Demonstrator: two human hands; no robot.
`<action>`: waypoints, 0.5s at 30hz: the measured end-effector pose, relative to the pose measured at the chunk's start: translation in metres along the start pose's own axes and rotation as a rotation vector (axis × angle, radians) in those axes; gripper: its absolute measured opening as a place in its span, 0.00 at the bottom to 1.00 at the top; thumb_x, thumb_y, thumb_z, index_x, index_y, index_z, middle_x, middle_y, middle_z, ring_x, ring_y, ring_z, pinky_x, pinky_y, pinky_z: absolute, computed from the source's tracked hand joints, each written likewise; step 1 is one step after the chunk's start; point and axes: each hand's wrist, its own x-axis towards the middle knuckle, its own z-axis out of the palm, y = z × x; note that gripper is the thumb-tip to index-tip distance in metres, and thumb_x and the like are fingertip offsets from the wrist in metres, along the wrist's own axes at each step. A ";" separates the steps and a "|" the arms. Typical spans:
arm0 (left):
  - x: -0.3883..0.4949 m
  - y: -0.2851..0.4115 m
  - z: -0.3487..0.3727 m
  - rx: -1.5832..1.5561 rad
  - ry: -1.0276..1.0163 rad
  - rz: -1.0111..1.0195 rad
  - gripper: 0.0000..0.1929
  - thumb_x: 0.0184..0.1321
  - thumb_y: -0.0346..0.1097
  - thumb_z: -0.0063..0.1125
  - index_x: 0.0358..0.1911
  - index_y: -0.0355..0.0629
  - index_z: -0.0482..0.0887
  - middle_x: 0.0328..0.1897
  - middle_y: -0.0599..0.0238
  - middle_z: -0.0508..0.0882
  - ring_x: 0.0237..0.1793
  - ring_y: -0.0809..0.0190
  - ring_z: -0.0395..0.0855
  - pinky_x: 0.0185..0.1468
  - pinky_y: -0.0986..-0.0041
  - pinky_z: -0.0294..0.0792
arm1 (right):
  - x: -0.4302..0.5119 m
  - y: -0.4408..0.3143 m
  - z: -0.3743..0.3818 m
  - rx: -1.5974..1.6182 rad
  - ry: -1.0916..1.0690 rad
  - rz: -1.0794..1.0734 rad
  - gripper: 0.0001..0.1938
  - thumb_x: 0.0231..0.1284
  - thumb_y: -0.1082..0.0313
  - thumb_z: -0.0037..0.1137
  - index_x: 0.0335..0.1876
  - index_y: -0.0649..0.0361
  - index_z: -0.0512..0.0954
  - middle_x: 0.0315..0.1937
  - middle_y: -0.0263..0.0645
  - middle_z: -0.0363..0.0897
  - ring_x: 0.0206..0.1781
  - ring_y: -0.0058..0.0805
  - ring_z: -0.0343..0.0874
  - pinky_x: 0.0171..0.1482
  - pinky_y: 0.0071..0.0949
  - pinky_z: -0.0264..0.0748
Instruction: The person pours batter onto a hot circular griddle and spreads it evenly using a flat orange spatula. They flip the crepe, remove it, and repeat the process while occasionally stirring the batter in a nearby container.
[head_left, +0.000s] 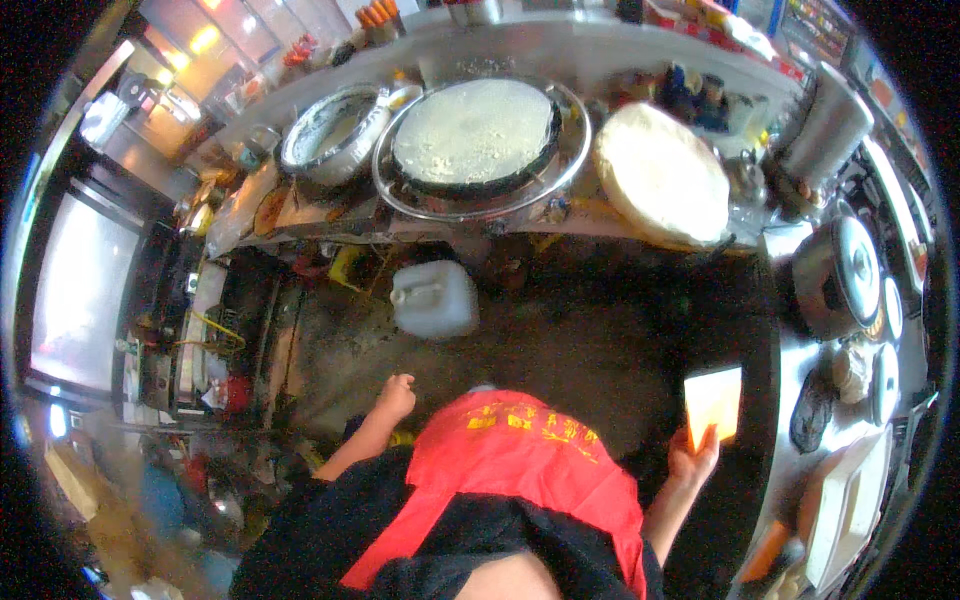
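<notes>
My right hand (691, 459) grips a flat, pale piece (712, 397), white above and orange-yellow below; whether it is a paper bag or a card I cannot tell. Low on the left, my left hand (396, 397) hangs over the floor with its fingers curled and nothing visible in it. Across the counter in front lies a round griddle (480, 135) covered by a thin pale layer, inside a metal ring. To its left stands a round metal pot (337, 135) with whitish residue on its inner wall. A large round white item (664, 176) lies right of the griddle.
A whitish plastic jug (435, 298) stands on the floor below the counter. Along the right-hand steel counter are a lidded pot (836, 277), a dark plastic bag (811, 412) and a white tray (847, 510). A tall metal cylinder (825, 124) stands at the far right corner.
</notes>
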 end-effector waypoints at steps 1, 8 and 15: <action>-0.008 -0.010 0.001 0.049 -0.029 -0.017 0.20 0.55 0.41 0.54 0.51 0.43 0.76 0.50 0.45 0.77 0.53 0.42 0.74 0.56 0.59 0.68 | 0.001 0.003 0.003 -0.029 0.088 0.014 0.15 0.60 0.57 0.55 0.48 0.57 0.75 0.43 0.38 0.80 0.41 0.35 0.80 0.38 0.34 0.79; -0.087 -0.033 -0.018 0.134 -0.409 -0.404 0.38 0.52 0.64 0.54 0.63 0.51 0.64 0.67 0.49 0.61 0.66 0.41 0.58 0.64 0.47 0.56 | 0.004 0.022 0.029 0.016 -0.046 -0.083 0.16 0.59 0.61 0.54 0.50 0.58 0.75 0.45 0.39 0.80 0.45 0.37 0.80 0.43 0.39 0.79; -0.069 -0.032 -0.007 0.215 -0.418 -0.410 0.42 0.52 0.69 0.49 0.68 0.55 0.58 0.73 0.55 0.53 0.71 0.42 0.46 0.65 0.38 0.43 | 0.005 0.040 0.067 -0.083 0.056 -0.049 0.15 0.61 0.56 0.55 0.48 0.55 0.74 0.42 0.37 0.78 0.41 0.34 0.78 0.34 0.31 0.76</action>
